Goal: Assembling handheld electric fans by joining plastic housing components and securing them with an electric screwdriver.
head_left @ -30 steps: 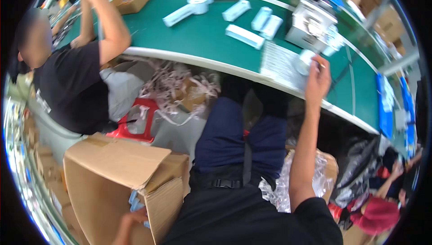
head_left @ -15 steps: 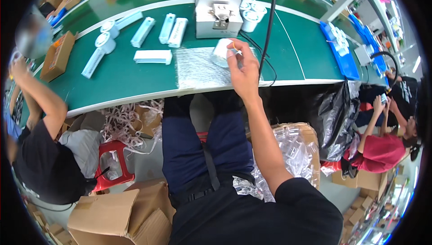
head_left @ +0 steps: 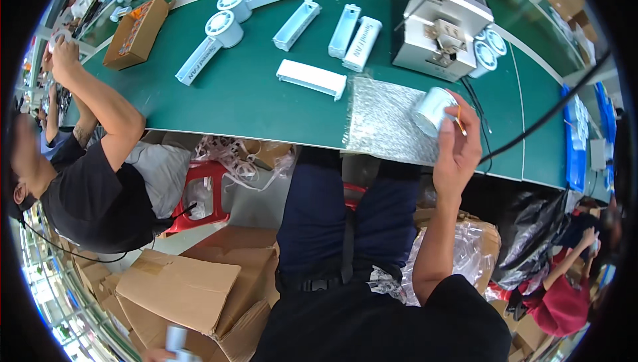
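At the right of the bubble-wrap sheet (head_left: 382, 113), my right hand (head_left: 458, 146) is closed on a white round fan housing (head_left: 430, 111). The housing is tilted, and short thin orange and white wires stick out of it by my fingers. At the lower left edge, my left hand (head_left: 157, 355) shows only in part, closed around a pale blue-white plastic part (head_left: 177, 339) with a cylindrical end, beside the open cardboard box (head_left: 179, 289). Left of the sheet lies a white handle shell (head_left: 311, 78), with more handle shells (head_left: 297, 24) behind it.
Two fan bodies with round heads (head_left: 224, 28) lie at the back left. A grey-white bench machine (head_left: 435, 29) stands behind the sheet, with white round housings (head_left: 488, 49) beside it. A black cable (head_left: 551, 113) crosses at right. A co-worker (head_left: 93, 189) sits at left.
My view has turned, shifting the bench scene rightward and the machine closer. My left hand has come into view at the lower left with a pale part. The right hand still holds the housing.
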Tool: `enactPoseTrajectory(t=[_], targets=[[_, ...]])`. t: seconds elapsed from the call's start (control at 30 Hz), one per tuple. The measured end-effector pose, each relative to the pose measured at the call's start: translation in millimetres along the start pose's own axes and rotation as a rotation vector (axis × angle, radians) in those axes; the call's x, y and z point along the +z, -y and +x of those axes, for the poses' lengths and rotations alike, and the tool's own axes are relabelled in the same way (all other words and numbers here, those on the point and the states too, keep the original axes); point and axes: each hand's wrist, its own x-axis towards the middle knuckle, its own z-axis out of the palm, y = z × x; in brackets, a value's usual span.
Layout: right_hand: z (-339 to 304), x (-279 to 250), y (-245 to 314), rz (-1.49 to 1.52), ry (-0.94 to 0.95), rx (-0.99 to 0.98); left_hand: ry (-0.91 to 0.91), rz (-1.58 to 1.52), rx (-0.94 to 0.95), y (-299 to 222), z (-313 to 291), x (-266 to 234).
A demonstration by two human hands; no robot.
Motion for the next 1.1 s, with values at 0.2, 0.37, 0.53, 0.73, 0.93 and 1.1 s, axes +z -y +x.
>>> enactPoseTrajectory(t=[0.2,0.37,0.53,0.73,0.93,1.1], targets=[[0.7,4.9,1.9,0.019,-0.006,-0.016,-0.189,0.061,0.066,-52.1,48.0,-45.9],[11.2,7.6,19.9,-0.234,0.001,-0.003,-0.269,-0.105,0.199,-137.2,166.0,-41.4],[10.8,-0.9,8.1,-0.214,0.015,-0.034,0.125,0.071,0.407,-220.8,330.1,29.4],[17.0,9.8,20.6,-0.179,0.005,-0.034,0.08,-0.136,0.631,-250.7,364.3,68.4],[26.3,24.9,22.3,-0.088,-0.066,0.038,-0.538,0.108,0.791,-263.4,381.4,83.3],[34.6,36.8,31.9,0.007,-0.142,0.143,-0.525,-0.058,0.583,-254.9,377.7,71.5]])
